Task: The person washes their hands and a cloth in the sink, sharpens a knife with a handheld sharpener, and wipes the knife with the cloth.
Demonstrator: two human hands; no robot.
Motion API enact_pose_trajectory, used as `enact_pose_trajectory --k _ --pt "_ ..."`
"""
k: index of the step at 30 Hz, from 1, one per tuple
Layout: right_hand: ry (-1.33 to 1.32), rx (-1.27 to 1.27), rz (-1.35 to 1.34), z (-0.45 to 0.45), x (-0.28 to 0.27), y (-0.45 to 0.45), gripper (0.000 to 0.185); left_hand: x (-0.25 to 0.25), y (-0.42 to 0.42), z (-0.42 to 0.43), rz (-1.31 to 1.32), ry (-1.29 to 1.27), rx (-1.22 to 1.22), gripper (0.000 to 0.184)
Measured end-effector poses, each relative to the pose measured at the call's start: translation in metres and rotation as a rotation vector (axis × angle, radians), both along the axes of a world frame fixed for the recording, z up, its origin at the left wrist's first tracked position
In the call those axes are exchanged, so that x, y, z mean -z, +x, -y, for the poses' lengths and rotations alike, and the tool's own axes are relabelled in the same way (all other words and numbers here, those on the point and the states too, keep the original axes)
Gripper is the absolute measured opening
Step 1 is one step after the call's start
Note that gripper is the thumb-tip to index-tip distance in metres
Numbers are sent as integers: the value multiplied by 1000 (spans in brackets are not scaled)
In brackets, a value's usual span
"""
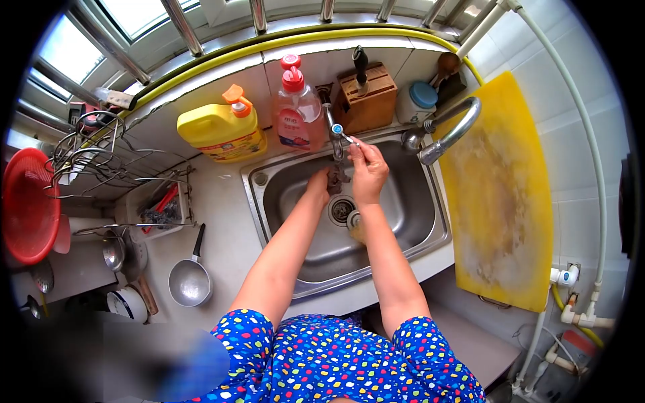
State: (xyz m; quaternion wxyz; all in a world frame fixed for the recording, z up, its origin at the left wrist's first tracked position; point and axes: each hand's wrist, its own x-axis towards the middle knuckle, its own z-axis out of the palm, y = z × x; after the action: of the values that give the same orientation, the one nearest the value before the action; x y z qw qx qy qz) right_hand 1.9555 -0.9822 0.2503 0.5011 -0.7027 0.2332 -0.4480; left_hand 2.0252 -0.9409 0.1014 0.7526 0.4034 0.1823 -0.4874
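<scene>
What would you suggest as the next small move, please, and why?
Perhaps turn the tap: the right hand is at its handle, and the left hand is in the sink, below it. I cannot tell whether water runs.

Over by the far wall I can see 2 pump bottles, 1 yellow (222, 133) and 1 clear pink (297, 124), then a wooden knife block (369, 104) and a white jar (411, 109) with a blue lid. A big stained yellow board (497, 201) stands at right. To the left sits a metal saucepan (190, 283) — black handle pointing far — and beyond it, a red colander (30, 205) near a wire rack (101, 151).
</scene>
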Motion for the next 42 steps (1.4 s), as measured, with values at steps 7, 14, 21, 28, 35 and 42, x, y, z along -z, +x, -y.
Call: enact_pose_trajectory --k 7,14,21,28,35,42 --pt "456 -184 40 30 45 -16 30 -9 6 21 -37 3 171 27" --pt "808 -111 -482 22 120 -40 39 25 7 16 79 108 21 8" --pt "1529 -197 69 4 114 -13 44 -2 -48 -21 1311 338 -65 8" --pt "1423 -202 192 -66 123 -51 31 -8 -60 -39 1259 676 -86 20" --pt "1532 -113 171 -26 128 -67 35 27 -126 -49 1372 423 126 45" --pt "1417 -170 295 -79 127 -74 39 24 -75 -41 1061 474 281 46"
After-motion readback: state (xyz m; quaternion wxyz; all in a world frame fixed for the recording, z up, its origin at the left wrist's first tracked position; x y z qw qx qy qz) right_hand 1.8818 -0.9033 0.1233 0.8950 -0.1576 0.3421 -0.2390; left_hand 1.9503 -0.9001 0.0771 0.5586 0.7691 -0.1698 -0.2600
